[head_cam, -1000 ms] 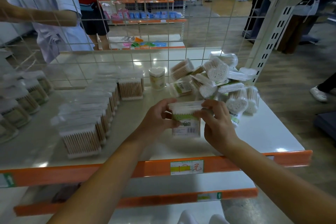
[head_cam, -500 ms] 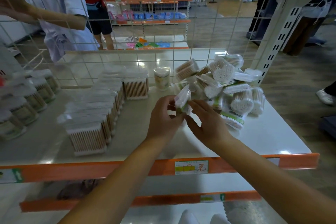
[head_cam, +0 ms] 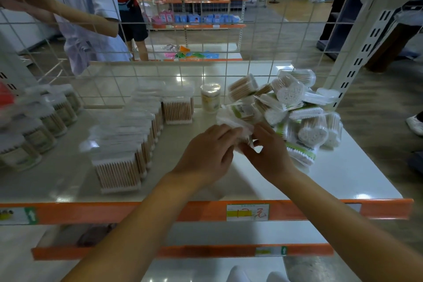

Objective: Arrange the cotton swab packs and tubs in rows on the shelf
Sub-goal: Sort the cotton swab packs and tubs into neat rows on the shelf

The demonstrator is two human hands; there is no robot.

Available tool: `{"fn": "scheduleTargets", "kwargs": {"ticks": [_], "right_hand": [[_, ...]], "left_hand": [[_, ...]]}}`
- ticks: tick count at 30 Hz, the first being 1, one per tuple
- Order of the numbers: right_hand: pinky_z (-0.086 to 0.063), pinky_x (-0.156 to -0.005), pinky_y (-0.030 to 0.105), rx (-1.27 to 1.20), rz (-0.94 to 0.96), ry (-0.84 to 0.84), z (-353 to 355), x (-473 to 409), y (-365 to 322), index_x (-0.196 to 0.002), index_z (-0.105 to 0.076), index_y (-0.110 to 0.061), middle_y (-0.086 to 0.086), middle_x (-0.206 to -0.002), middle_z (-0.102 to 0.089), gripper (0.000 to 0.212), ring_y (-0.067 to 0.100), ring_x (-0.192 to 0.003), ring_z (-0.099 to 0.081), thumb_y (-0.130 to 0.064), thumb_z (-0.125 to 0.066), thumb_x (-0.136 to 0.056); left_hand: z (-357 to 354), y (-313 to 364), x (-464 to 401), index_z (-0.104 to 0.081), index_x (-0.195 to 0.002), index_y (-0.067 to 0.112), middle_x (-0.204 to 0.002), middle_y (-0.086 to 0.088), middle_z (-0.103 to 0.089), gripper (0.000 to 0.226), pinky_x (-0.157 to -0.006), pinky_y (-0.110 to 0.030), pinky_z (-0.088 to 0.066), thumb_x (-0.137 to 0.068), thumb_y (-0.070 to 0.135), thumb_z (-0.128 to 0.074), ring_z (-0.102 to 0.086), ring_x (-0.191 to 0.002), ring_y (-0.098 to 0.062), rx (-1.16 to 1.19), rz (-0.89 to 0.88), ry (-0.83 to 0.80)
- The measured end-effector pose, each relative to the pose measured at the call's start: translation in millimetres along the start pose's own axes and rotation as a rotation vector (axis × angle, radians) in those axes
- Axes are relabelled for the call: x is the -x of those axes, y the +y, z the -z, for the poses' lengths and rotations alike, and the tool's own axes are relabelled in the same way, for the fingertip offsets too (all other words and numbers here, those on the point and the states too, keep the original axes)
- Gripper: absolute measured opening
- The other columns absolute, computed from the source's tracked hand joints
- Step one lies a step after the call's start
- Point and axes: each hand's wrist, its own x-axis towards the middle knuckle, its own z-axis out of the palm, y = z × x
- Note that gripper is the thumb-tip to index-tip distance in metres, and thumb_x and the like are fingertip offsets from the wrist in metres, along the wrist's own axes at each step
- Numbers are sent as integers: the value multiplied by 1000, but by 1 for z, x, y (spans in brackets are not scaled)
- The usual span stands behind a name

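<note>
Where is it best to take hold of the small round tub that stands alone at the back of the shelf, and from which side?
Probably grip the round tub around its side wall, from the front: it stands upright with open shelf before it.

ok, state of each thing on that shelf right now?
left hand: gripping the flat pack
right hand: gripping the same pack
flat pack: held off the shelf, blurred
square boxes: upright, in a row
round tub: upright, alone
pile: loose, unsorted
</note>
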Motion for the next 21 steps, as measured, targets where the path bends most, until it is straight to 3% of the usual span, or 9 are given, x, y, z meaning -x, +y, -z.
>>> {"fn": "scheduleTargets", "kwargs": {"ticks": [3, 7, 11, 15, 18, 21], "right_hand": [[-45, -70, 13, -36, -6, 20, -7, -12, -5, -103, -63, -4, -6, -89, -54, 28, 11, -78, -52, 2, -68, -76], [-50, -75, 29, -88, -61, -3, -32, -33, -12, -107, -60, -1, 12, -102, -59, 31, 25, -90, -58, 4, -67, -76], [-54, -81, 35, -150, -107, -60, -62, -53, -21, -111, -57, -2, 13, -109, -60, 35, 25, -99, -58, 4, -64, -78], [-53, -86, 36, -168, -110, -110, -85, -69, -37, -126, -48, -9, 13, -121, -54, 45, 25, -110, -53, 7, -52, -84], [-53, -86, 39, -126, -109, -116, -101, -82, -41, -131, -42, -13, 14, -124, -50, 50, 26, -111, -51, 3, -50, -86], [-53, -80, 33, -80, -111, -123, -113, -96, -39, -128, -45, -10, 15, -120, -52, 45, 26, -106, -53, 3, -51, -85]], "left_hand": [[16, -18, -1, -61, -112, 2, -95, -11, -65, 40, -63, -34, -55, -81, 19, -41, -61, -86, -26, -184, 16, -39], [42, -46, 0, -65, -102, 1, -89, -13, -65, 41, -63, -34, -52, -79, 20, -38, -62, -83, -32, -374, 141, -87], [66, -76, 3, -63, -97, -2, -89, -19, -63, 23, -64, -40, -47, -82, 12, -54, -57, -83, -36, -477, 273, -163], [82, -100, 12, -63, -107, 0, -102, -18, -62, 27, -73, -40, -44, -89, 17, -53, -55, -95, -35, -525, 378, -210], [86, -114, 19, -64, -106, 2, -100, -17, -62, 27, -70, -38, -41, -90, 19, -51, -54, -93, -33, -518, 405, -191], [83, -125, 26, -64, -103, 5, -96, -12, -59, 27, -66, -31, -32, -92, 22, -46, -53, -90, -27, -493, 429, -216]]}}
